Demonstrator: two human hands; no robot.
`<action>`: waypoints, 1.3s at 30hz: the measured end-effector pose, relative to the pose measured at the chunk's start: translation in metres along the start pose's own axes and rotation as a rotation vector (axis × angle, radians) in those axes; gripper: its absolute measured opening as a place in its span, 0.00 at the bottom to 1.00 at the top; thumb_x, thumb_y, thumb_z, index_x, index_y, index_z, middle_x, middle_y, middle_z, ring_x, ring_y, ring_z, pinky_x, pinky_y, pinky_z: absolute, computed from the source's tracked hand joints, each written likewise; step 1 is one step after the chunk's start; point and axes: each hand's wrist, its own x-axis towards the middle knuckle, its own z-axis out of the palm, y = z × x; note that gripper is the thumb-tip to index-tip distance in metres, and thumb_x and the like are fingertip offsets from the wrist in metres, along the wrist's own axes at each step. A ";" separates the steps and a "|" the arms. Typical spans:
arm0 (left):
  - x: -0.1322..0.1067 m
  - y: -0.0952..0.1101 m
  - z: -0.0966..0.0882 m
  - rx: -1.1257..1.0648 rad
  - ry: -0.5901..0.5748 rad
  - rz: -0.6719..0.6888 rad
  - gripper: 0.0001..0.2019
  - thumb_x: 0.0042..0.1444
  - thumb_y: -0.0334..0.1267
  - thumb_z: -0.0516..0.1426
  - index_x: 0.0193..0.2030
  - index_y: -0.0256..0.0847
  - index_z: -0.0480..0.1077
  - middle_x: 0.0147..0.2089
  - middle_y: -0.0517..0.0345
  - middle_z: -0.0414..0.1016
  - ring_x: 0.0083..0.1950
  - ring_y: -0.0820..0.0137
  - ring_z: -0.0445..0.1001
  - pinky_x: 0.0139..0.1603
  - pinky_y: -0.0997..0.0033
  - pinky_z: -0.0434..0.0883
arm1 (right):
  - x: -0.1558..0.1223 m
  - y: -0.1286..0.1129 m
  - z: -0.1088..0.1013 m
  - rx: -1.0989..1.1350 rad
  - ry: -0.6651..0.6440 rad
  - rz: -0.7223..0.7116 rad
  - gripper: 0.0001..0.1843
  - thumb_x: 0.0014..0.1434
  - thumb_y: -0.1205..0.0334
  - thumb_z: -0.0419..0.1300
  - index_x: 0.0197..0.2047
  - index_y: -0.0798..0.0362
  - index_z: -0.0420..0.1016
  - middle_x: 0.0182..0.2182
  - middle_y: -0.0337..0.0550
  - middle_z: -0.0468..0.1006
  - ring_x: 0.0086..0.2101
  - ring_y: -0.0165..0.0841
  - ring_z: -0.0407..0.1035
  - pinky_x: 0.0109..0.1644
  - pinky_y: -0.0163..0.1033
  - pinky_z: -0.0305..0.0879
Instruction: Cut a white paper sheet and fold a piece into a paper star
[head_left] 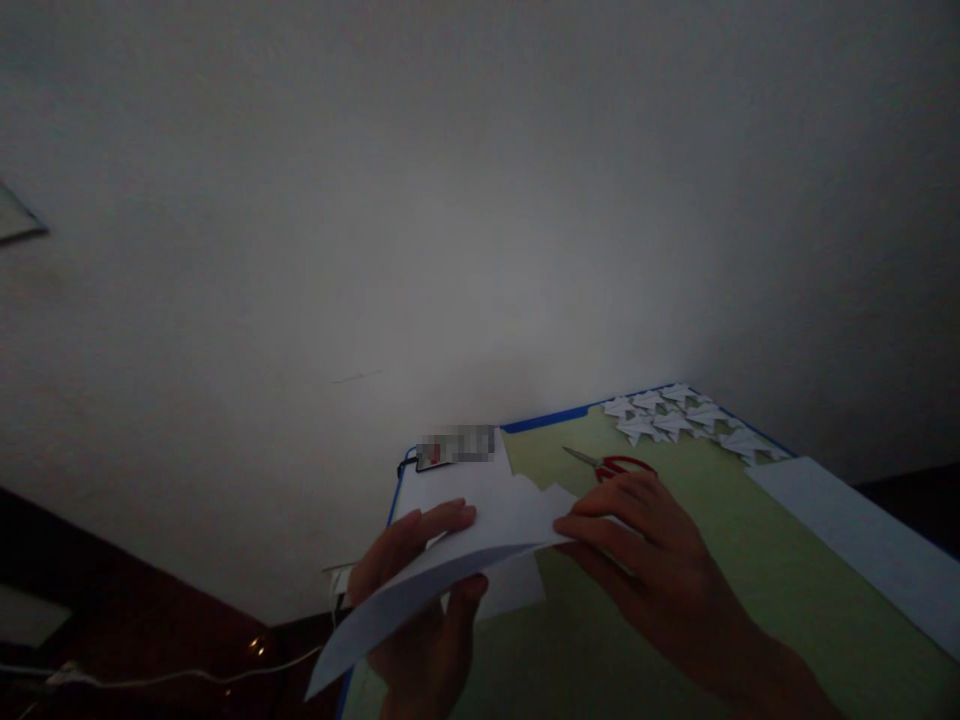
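- My left hand (431, 650) bends around a white sheet (420, 590), fingers on the upper side and thumb beneath, the paper held between them.
- My right hand (652, 550) pinches the sheet's right end, thumb and fingertips clamped together on the paper.
- The sheet hangs in both hands above the left side of the green tabletop (772, 560), curved, its near end drooping out over the left edge. Just beyond it I see a jagged paper edge; I cannot tell whether it is part of the same piece.
- Red-handled scissors (602, 466) lie toward the far edge, just beyond my right hand, blades pointing left. From my view I cannot tell whether hand and handles touch.
- White paper figures (671, 425) crowd the far right corner in rough rows, some overlapping.
- A long white strip (862, 540) lies flat along the right edge, nearer to me than the figures.
- At the far left corner, a partly blurred-out device (435, 457) with a black strap (405, 465) rests on flat white paper (517, 595), which reaches under the held sheet.
- A plain wall (480, 200) rises behind the far edge; a white cable (187, 681) runs past the left edge in dim light.
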 end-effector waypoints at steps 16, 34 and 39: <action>0.019 0.153 -0.014 -0.050 0.087 -0.443 0.24 0.55 0.50 0.71 0.54 0.42 0.77 0.33 0.59 0.80 0.29 0.68 0.79 0.25 0.75 0.76 | 0.007 -0.086 -0.133 0.068 -0.049 0.125 0.10 0.70 0.56 0.65 0.53 0.41 0.84 0.46 0.40 0.87 0.44 0.37 0.82 0.45 0.40 0.80; -0.077 0.171 -0.009 -0.446 0.128 -0.801 0.26 0.55 0.53 0.70 0.52 0.36 0.75 0.50 0.40 0.84 0.50 0.54 0.83 0.43 0.63 0.78 | -0.084 -0.127 -0.137 0.069 -0.103 0.370 0.10 0.66 0.55 0.68 0.34 0.48 0.83 0.33 0.40 0.85 0.35 0.37 0.81 0.39 0.39 0.77; -0.089 0.168 -0.021 -0.450 0.058 -0.694 0.24 0.59 0.52 0.68 0.55 0.39 0.76 0.52 0.43 0.84 0.50 0.57 0.83 0.46 0.64 0.77 | -0.102 -0.139 -0.130 0.068 -0.136 0.366 0.15 0.67 0.50 0.67 0.31 0.49 0.80 0.31 0.40 0.83 0.32 0.36 0.78 0.38 0.39 0.74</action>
